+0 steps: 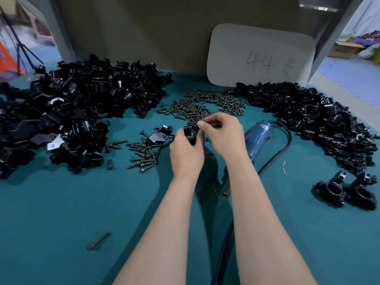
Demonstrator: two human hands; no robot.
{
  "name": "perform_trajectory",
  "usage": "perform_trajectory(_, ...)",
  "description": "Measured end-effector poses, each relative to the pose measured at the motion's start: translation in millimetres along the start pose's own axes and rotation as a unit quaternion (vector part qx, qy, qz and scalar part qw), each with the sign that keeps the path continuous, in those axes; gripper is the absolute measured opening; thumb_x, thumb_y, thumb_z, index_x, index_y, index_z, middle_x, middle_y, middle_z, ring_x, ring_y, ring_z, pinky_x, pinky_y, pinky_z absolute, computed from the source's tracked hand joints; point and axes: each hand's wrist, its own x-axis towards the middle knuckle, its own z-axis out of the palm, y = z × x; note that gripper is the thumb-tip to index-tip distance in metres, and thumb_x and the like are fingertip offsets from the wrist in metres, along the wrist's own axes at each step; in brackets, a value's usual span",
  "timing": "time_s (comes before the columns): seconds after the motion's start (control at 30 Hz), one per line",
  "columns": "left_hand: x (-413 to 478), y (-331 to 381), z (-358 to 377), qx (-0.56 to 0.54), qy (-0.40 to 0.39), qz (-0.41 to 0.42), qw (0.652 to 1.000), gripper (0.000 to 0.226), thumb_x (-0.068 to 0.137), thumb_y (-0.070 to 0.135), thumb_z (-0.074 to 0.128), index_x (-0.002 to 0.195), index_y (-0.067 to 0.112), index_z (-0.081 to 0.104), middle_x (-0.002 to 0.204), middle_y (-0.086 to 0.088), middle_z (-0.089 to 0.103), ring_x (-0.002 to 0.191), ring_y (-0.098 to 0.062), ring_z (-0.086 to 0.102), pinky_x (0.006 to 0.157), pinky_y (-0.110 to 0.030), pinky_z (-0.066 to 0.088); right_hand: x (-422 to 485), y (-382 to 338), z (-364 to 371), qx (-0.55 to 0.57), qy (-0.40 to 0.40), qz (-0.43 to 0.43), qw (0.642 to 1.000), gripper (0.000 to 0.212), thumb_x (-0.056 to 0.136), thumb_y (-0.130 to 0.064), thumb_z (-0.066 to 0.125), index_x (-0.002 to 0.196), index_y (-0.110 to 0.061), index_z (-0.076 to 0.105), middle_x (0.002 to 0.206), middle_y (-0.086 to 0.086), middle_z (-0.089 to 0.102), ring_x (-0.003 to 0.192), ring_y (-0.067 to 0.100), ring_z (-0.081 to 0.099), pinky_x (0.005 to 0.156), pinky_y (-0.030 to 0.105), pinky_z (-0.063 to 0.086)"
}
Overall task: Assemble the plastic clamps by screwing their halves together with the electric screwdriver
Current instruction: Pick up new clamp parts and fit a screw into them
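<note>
Bare forearms first, reaching in from the near edge over the green table [61,212]. Lone bolt [97,241] lying near-left, black cable [224,239] snaking up between the arms.

Clamp [191,133] held up mid-scene, just above the table. Left hand [186,150] wrapped round its lower part from underneath. Right hand [223,136] pinching its top right corner between thumb and forefinger. Screw in that pinch or not, can't tell, too small and hidden.

Blue screwdriver [258,136] lying flat just right of the right hand, partly behind the wrist, not being touched.

Small screw pile [144,151] just left of the left hand, with 1 loose part [158,136] sitting at its far edge. Bigger screw heap [203,105] right behind the hands.

Huge left pile [72,112] of black halves, another right pile [318,120] curving down the right side. 2 done clamps [345,194] standing near-right, touching each other.

Grey card [261,56] marked 44 propped against the back wall, far right.
</note>
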Motion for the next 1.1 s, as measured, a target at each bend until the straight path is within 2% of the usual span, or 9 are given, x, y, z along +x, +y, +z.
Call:
perform_trajectory(0.2, -1, 2, 0, 0.016, 0.001, -0.003, 1.000, 0.031, 0.095, 0.041, 0.053, 0.096, 0.009, 0.056, 0.084, -0.002, 0.065, 0.067, -0.016, 0.057, 0.050, -0.026, 0.035, 0, -5, 1, -0.055, -0.013, -0.036, 0.998, 0.006, 0.086, -0.023, 0.069, 0.083, -0.022, 0.064, 0.069, -0.014, 0.056, 0.062, -0.001, 0.049, 0.057, 0.006, 0.037)
perform_trajectory(0.37, -1, 1, 1, 0.020, 0.003, -0.001, 1.000, 0.027, 0.095, 0.039, 0.053, 0.099, 0.013, 0.056, 0.080, 0.006, 0.062, 0.072, -0.014, 0.059, 0.055, -0.028, 0.042, 0, -5, 2, -0.068, -0.027, -0.042, 0.996, 0.008, 0.084, -0.026, 0.071, 0.082, -0.022, 0.065, 0.071, -0.014, 0.055, 0.064, -0.001, 0.049, 0.056, 0.008, 0.035)
perform_trajectory(0.53, 1, -1, 0, 0.029, 0.015, -0.010, 0.999, 0.027, 0.095, 0.040, 0.054, 0.089, 0.015, 0.050, 0.071, 0.015, 0.052, 0.062, -0.008, 0.051, 0.049, -0.019, 0.035, 3, -6, -3, -0.072, -0.071, -0.045, 0.994, 0.010, 0.090, -0.022, 0.065, 0.098, -0.018, 0.070, 0.075, -0.016, 0.055, 0.066, -0.002, 0.049, 0.051, 0.000, 0.036)
perform_trajectory(0.63, -1, 0, 0, 0.037, 0.017, -0.008, 0.999, 0.026, 0.095, 0.040, 0.055, 0.082, 0.020, 0.044, 0.069, 0.020, 0.042, 0.059, -0.003, 0.045, 0.045, -0.009, 0.029, 2, -5, -4, -0.067, -0.070, -0.038, 0.995, 0.005, 0.090, -0.020, 0.064, 0.093, -0.018, 0.067, 0.073, -0.014, 0.053, 0.064, -0.001, 0.048, 0.052, 0.004, 0.037)
perform_trajectory(0.7, 0, 0, 1, 0.037, 0.011, -0.005, 0.999, 0.027, 0.095, 0.041, 0.054, 0.090, 0.015, 0.053, 0.072, 0.013, 0.051, 0.063, -0.010, 0.051, 0.048, -0.020, 0.034, 2, -6, -2, -0.076, -0.065, -0.037, 0.994, 0.005, 0.091, -0.024, 0.063, 0.088, -0.020, 0.063, 0.072, -0.014, 0.052, 0.065, 0.000, 0.047, 0.056, 0.009, 0.035)
perform_trajectory(0.8, -1, 1, 0, 0.060, 0.015, 0.010, 0.998, 0.033, 0.095, 0.043, 0.052, 0.096, 0.010, 0.053, 0.072, 0.007, 0.052, 0.063, -0.012, 0.051, 0.049, -0.028, 0.035, 1, -8, 3, -0.095, -0.051, -0.044, 0.993, 0.014, 0.093, -0.028, 0.059, 0.083, -0.020, 0.055, 0.074, -0.010, 0.052, 0.068, 0.003, 0.046, 0.059, 0.020, 0.035)
perform_trajectory(0.93, -4, 1, 0, 0.090, 0.023, 0.042, 0.995, 0.030, 0.095, 0.037, 0.054, 0.092, 0.009, 0.048, 0.064, 0.002, 0.049, 0.053, -0.016, 0.044, 0.047, -0.032, 0.032, 0, -6, 8, -0.148, -0.040, -0.037, 0.988, 0.022, 0.097, -0.036, 0.049, 0.086, -0.017, 0.051, 0.092, 0.006, 0.060, 0.087, 0.022, 0.053, 0.072, 0.031, 0.038)
perform_trajectory(1.03, -4, 1, -1, 0.092, 0.019, 0.040, 0.995, 0.028, 0.094, 0.037, 0.054, 0.092, 0.011, 0.045, 0.066, 0.001, 0.050, 0.055, -0.018, 0.044, 0.049, -0.034, 0.033, -1, -5, 10, -0.127, -0.014, -0.034, 0.991, 0.025, 0.095, -0.039, 0.053, 0.083, -0.017, 0.054, 0.081, 0.000, 0.058, 0.081, 0.019, 0.053, 0.071, 0.032, 0.042)
perform_trajectory(1.1, -3, 3, -3, 0.072, 0.017, 0.026, 0.997, 0.031, 0.094, 0.040, 0.054, 0.099, 0.010, 0.050, 0.077, -0.001, 0.057, 0.068, -0.024, 0.054, 0.053, -0.034, 0.038, -2, -5, 10, -0.068, -0.006, -0.014, 0.998, 0.023, 0.091, -0.041, 0.060, 0.083, -0.019, 0.056, 0.073, -0.008, 0.054, 0.071, 0.010, 0.051, 0.066, 0.027, 0.043)
